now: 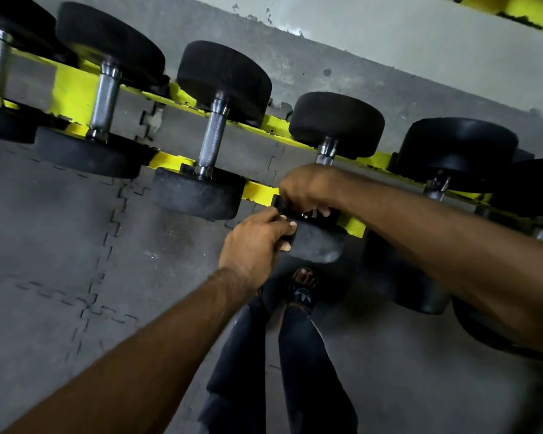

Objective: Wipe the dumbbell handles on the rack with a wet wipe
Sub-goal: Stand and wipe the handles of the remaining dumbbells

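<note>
Several black dumbbells with steel handles lie across a yellow rack point(259, 192). My right hand point(308, 189) is wrapped round the handle of the middle dumbbell point(336, 126), hiding most of that handle; only its top end point(326, 155) shows. My left hand point(254, 245) grips the near black head point(317, 245) of the same dumbbell, thumb on top and fingers curled under its edge. No wet wipe is visible; my right hand may cover it. The dumbbell to the left shows a bare knurled handle point(212, 140).
More dumbbells sit to the right point(455, 151) and far left point(107, 98) on the rack. Grey interlocking floor mats point(60, 245) lie beneath. My legs and a sandalled foot point(303, 289) stand below the rack. A grey wall point(389, 45) is behind.
</note>
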`<state>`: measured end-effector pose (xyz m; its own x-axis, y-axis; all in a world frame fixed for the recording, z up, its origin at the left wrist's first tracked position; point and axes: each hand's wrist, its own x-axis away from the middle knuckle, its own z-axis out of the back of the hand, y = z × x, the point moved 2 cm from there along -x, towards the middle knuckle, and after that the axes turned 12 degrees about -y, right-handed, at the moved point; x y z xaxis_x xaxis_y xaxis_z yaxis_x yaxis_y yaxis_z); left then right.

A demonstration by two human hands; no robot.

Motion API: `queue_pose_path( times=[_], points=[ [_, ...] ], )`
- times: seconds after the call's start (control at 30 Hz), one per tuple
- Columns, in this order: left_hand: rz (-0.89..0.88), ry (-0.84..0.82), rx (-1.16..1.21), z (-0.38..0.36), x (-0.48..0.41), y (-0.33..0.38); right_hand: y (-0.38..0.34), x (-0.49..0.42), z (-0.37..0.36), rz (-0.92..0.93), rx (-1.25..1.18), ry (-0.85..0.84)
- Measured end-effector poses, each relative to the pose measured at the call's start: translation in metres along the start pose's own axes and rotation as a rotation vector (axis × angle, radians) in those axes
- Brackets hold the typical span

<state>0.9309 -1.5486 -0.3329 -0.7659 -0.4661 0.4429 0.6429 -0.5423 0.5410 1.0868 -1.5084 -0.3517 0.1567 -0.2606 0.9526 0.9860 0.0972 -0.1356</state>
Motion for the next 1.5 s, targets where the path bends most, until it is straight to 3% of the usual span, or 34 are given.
queue_pose_path(
  times=[0.07, 0.13, 0.23, 0.33, 0.43, 0.53, 0.6, 0.67, 0.73, 0.87, 1.0, 1.07, 1.23, 1.5],
  points=[
    [-0.011, -0.004, 0.008, -0.002, 0.0, 0.0, 0.013, 0.005, -0.01, 0.093, -0.111, 0.125],
    [-0.023, 0.005, 0.027, -0.005, 0.0, -0.002, 0.027, 0.011, -0.03, 0.18, -0.184, 0.376],
    [-0.003, 0.027, 0.123, -0.008, 0.0, -0.006, 0.043, 0.02, -0.078, 0.153, -0.41, 0.589],
    [-0.064, -0.025, 0.112, -0.016, -0.001, -0.011, 0.048, 0.013, -0.124, -0.05, -1.088, 0.605],
    [-0.079, -0.014, 0.129, -0.022, -0.003, -0.015, 0.041, -0.01, -0.128, -0.074, -1.838, 0.64],
    [-0.008, 0.008, 0.091, -0.019, -0.001, -0.015, 0.04, -0.02, -0.106, -0.091, -2.174, 0.654],
    [-0.004, -0.088, 0.147, -0.02, -0.002, -0.016, 0.04, -0.022, -0.101, -0.092, -2.299, 0.707],
    [-0.072, -0.041, 0.063, -0.023, -0.005, -0.02, 0.036, -0.017, -0.104, -0.093, -2.334, 0.73],
    [-0.049, -0.103, 0.073, -0.022, -0.006, -0.017, 0.032, -0.012, -0.115, -0.114, -2.252, 0.747],
    [0.121, -0.104, -0.047, 0.001, -0.008, 0.0, 0.02, 0.01, -0.133, -0.105, -2.119, 0.783],
    [0.239, -0.195, 0.052, 0.032, -0.003, 0.038, 0.005, 0.074, -0.135, -0.011, -2.25, 0.912],
    [0.246, -0.121, 0.225, 0.045, 0.003, 0.063, -0.003, 0.108, -0.138, 0.034, -2.271, 0.959],
    [0.114, -0.086, 0.735, 0.084, 0.037, 0.139, -0.029, 0.202, -0.151, 0.202, -2.338, 1.033],
    [-0.112, -0.152, 0.721, 0.146, 0.108, 0.232, -0.064, 0.327, -0.164, 0.347, -2.371, 1.095]
  ],
)
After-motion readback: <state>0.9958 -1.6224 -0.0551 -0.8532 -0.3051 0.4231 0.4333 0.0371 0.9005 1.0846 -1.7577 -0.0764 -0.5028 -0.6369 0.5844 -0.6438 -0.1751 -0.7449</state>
